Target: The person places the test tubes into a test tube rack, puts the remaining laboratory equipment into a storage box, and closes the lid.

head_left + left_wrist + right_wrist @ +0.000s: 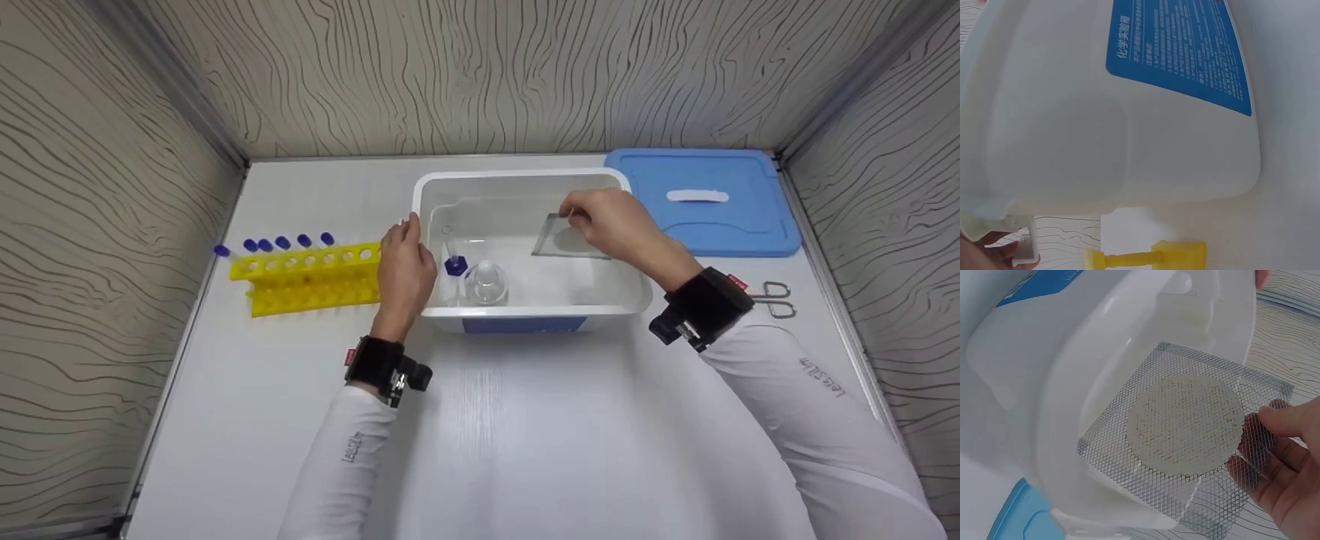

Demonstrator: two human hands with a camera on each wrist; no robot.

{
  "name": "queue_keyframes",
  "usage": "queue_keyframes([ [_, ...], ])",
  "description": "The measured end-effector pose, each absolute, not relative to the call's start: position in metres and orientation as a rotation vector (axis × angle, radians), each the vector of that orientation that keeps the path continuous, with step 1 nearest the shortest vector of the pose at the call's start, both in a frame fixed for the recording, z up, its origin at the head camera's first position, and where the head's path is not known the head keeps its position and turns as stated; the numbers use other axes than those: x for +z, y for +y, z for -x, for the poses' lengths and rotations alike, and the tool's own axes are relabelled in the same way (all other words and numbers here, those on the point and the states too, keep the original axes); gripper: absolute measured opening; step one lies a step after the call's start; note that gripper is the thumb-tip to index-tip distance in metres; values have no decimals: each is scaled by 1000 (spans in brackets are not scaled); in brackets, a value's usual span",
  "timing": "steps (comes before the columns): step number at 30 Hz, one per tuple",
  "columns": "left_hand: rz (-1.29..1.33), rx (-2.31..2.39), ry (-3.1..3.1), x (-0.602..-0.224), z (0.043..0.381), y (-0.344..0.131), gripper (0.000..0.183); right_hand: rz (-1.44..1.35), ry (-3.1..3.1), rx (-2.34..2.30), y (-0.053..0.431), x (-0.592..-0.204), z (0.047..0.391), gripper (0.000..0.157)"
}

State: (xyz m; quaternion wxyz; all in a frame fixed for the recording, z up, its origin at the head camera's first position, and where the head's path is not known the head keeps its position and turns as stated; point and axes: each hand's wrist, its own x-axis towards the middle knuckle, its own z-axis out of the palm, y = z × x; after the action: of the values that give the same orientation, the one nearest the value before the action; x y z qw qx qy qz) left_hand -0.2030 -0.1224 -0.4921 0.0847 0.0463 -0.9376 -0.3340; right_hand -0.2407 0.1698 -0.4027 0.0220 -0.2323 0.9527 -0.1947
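A white plastic box [525, 309] stands mid-table with its top uncovered. My right hand [613, 221] pinches a square wire gauze [1185, 424] with a pale round centre by one edge. The gauze hangs tilted over the right part of the box. At the box's left edge, my left hand [405, 266] grips the rim near a white side piece [1027, 250], its fingers partly hidden. Inside, on the left, a clear glass vessel [487, 286] with a rounded top stands beside a measuring cylinder with a blue hexagonal base [455, 265], which lies over.
A yellow test tube rack [315, 281] stands left of the box, several blue-capped tubes [282, 243] along its back. The blue lid [712, 225] with a white handle lies at the back right. Metal looped handles [781, 300] show beyond the right wrist. Patterned walls enclose the table.
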Motion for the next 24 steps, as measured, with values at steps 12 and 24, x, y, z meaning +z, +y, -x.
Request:
queue_keyframes([
  [12, -77, -969, -2743, -492, 205, -120, 48, 780, 2799, -397, 157, -420, 248, 27],
  [24, -107, -1015, -2779, -492, 204, -119, 50, 848, 2688, -188, 150, -434, 246, 33],
])
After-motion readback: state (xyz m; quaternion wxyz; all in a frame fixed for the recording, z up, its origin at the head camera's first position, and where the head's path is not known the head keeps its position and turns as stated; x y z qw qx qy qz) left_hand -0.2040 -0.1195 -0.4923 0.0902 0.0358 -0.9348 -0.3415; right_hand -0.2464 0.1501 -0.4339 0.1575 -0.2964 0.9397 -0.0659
